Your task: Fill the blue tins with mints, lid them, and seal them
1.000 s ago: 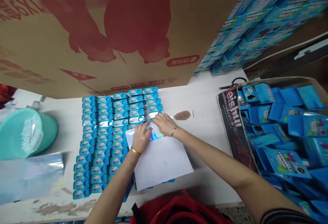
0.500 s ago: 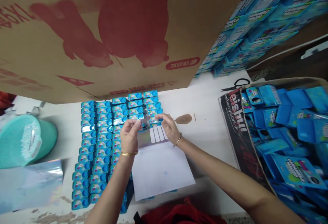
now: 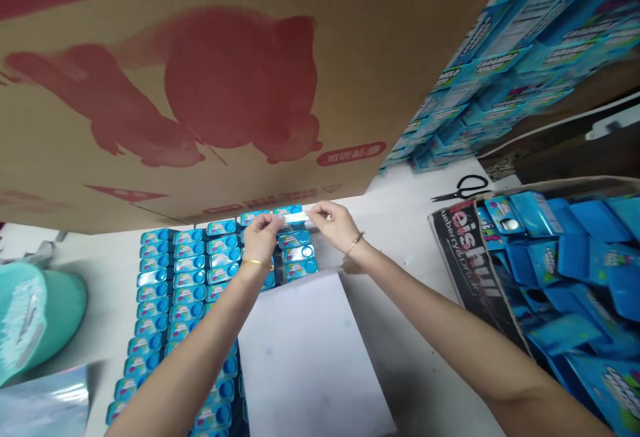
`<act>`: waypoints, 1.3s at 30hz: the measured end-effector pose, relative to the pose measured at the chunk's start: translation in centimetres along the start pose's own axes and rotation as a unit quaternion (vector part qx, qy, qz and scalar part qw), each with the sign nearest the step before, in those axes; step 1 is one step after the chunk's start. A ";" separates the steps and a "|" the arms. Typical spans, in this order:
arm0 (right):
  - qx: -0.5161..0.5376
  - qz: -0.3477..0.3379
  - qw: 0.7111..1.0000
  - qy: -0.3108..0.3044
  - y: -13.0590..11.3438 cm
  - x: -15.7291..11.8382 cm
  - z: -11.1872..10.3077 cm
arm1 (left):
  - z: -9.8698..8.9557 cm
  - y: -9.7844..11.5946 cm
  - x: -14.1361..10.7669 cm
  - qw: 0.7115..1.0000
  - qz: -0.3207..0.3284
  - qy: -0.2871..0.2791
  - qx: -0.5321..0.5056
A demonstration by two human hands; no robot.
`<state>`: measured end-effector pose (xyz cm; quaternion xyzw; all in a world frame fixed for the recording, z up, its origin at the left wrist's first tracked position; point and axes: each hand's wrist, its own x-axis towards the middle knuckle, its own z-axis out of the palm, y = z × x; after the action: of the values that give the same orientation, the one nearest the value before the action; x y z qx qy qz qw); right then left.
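Between my two hands a small pale strip (image 3: 296, 218) is stretched level, over the far end of the rows of blue boxes (image 3: 189, 264). My left hand (image 3: 261, 237) pinches its left end, fingers closed. Thumb and forefinger of my right hand (image 3: 336, 225) are pressed together at its right end. Below my wrists a white sheet (image 3: 313, 357) lies over part of the boxes.
A large cardboard carton (image 3: 240, 90) rises behind the boxes. At the right stands an open box (image 3: 463, 250) full of blue packages, with black scissors (image 3: 463, 190) behind it. A teal bucket (image 3: 65, 317) and a shiny sheet (image 3: 50, 400) are at the left.
My hands have come to the far end of the rows, the strip now stretched between them. The white sheet covers the spot where a clear sheet with white labels showed. The view has shifted.
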<state>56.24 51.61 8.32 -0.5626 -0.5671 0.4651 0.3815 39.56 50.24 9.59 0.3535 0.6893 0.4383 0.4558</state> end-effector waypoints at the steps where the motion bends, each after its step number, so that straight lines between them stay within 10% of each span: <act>1: -0.030 0.000 1.000 0.003 0.4 0.9 0.0 | 0.2 -0.1 1.1 1.000 0.006 -0.002 0.020; 8: -0.136 0.036 0.990 0.009 3.6 3.5 1.6 | 1.4 -2.4 5.6 0.980 0.034 0.031 0.194; 24: -0.110 0.051 0.992 0.026 7.4 4.2 3.3 | 3.1 -2.6 4.9 0.906 0.057 0.089 0.410; 30: -0.184 -0.072 0.980 0.003 8.6 0.9 4.4 | 3.1 -2.7 4.8 0.903 0.034 0.127 0.409; 35: -0.278 -0.094 0.952 -0.084 8.5 0.7 3.3 | 3.5 -2.4 4.9 0.907 0.011 0.124 0.402; 39: -0.138 -0.055 0.984 -0.095 6.0 0.9 0.8 | 3.9 -2.4 5.2 0.912 0.001 0.133 0.388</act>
<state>57.11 52.04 2.26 -0.5315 -0.6896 0.4117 0.2693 41.21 55.09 4.93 0.4420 0.8589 0.1797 0.1863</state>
